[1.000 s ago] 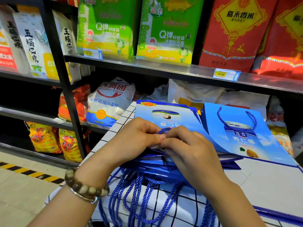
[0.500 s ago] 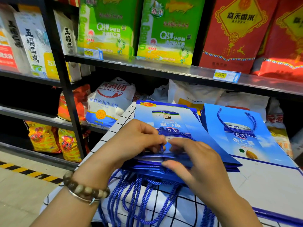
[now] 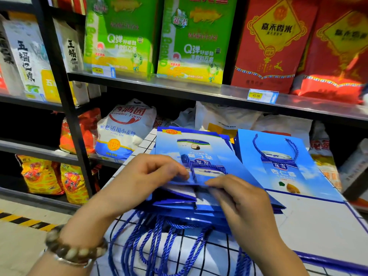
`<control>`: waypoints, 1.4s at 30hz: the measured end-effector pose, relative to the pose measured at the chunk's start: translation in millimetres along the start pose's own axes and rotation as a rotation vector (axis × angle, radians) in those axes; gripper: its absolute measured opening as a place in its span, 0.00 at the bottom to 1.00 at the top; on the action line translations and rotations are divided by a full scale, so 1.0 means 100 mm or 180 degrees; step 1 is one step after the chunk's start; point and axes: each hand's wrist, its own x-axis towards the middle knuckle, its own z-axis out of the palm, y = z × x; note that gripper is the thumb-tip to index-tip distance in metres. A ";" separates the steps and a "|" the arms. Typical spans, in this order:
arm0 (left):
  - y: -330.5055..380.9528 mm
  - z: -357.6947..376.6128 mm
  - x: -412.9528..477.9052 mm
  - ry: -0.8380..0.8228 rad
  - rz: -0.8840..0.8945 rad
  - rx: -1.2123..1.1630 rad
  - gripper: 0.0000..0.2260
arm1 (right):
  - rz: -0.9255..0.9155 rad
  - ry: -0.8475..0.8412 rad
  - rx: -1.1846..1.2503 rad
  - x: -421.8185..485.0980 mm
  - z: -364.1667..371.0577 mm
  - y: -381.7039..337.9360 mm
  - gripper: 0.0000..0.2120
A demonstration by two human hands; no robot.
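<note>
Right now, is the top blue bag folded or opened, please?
Folded flat: top blue bag lies thin on the stack, near edge lifted.

A white surface [image 3: 310, 222] with black grid lines carries a stack of flat blue paper bags [image 3: 199, 142] at its near edge, rope handles [image 3: 151, 242] hanging over it, and another blue bag [image 3: 278, 176] just beside, toward the right edge
</note>
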 end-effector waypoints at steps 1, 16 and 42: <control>-0.02 -0.08 -0.04 -0.0234 0.0009 -0.0019 0.15 | 0.0080 0.0090 0.0088 0.04 -0.04 -0.01 0.07; 0.00 -0.26 0.24 0.0709 0.0485 0.0685 0.09 | -0.0899 0.1996 0.0226 0.37 -0.59 -0.18 0.08; 0.57 0.59 1.93 0.0591 0.0706 -0.0307 0.21 | 0.2205 0.0293 -0.0291 0.75 -1.47 1.02 0.18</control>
